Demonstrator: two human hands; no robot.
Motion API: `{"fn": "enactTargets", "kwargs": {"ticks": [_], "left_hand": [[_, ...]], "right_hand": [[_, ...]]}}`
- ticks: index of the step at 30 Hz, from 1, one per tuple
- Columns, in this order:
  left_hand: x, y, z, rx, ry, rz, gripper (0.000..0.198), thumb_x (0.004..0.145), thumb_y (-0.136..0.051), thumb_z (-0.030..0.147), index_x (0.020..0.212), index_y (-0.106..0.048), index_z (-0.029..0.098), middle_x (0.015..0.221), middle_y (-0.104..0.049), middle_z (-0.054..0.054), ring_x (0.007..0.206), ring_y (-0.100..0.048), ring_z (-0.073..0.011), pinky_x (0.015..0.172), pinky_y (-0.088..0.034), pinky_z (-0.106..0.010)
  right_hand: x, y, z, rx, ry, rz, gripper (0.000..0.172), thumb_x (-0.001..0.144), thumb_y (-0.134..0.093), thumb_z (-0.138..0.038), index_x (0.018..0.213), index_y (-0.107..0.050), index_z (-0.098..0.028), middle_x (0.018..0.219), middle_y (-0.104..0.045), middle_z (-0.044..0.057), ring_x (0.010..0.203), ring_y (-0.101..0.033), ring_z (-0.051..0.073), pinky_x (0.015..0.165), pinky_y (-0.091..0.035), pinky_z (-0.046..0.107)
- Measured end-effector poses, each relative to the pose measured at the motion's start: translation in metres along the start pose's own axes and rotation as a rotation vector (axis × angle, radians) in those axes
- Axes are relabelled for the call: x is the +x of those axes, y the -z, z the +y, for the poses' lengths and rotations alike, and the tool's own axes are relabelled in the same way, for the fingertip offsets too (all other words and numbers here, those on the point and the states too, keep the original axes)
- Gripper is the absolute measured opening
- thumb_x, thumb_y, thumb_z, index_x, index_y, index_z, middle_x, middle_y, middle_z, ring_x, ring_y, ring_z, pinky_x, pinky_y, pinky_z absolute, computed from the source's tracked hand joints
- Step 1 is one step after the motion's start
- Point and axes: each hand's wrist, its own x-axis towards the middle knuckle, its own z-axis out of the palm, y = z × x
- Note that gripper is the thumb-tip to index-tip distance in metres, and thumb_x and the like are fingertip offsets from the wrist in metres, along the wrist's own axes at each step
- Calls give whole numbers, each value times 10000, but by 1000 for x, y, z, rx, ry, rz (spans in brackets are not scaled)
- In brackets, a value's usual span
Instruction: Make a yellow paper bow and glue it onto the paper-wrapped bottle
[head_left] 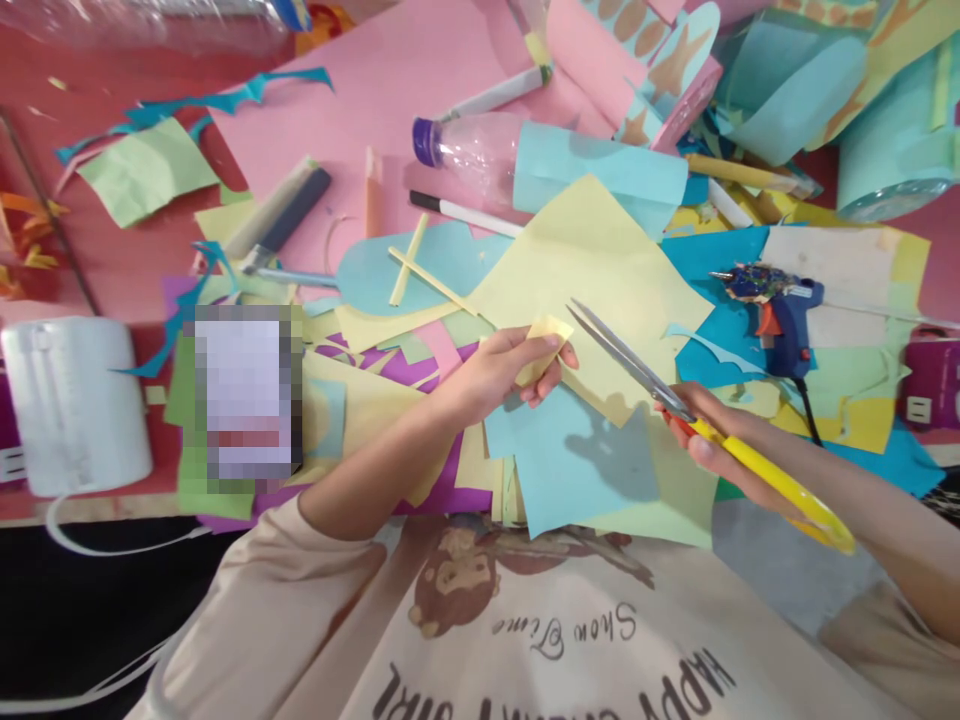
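My left hand (510,368) pinches a small folded piece of yellow paper (546,345) above a heap of coloured sheets. My right hand (709,440) is closed round the yellow handles of a pair of scissors (637,365). The blades are slightly apart and point up and left, their tips just right of the yellow piece. A large pale yellow sheet (600,270) lies under both, with light blue paper (570,460) below it.
A clear plastic bottle (472,150) wrapped in blue paper lies at the top middle, markers beside it. A blue glue gun (772,300) rests at the right. A white roll (75,400) stands at the left edge. Paper scraps cover the red table (112,260).
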Motion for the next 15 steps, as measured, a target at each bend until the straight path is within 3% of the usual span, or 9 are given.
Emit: {"fn": "enactTargets", "kwargs": {"ticks": [3,8,15], "left_hand": [[1,1,-1,5,-7,-21,250,916,-497,292,777,-616,121,497,-518,48,396,-412,-39,433,-394,-172],[2,2,-2,14,-6,-30,267,921,-484,296,786,-628,116,488,-513,46,392,-411,-41,431,-385,-174],[1,2,-2,35,13,-19,289,924,-501,328,781,-641,120,491,-516,46,395,-416,-40,435,-394,-174]], "right_hand": [[6,0,-3,-26,-13,-66,417,956,-363,-594,1146,-483,-243,783,-543,11,611,-498,129,536,-412,245],[18,-4,-14,-18,-91,-49,509,921,-323,-684,1089,-483,-231,712,-465,-20,571,-432,113,532,-340,249],[20,-1,-23,11,-163,-99,419,929,-379,-606,1111,-466,-239,677,-394,-43,541,-360,106,516,-278,254]]}}
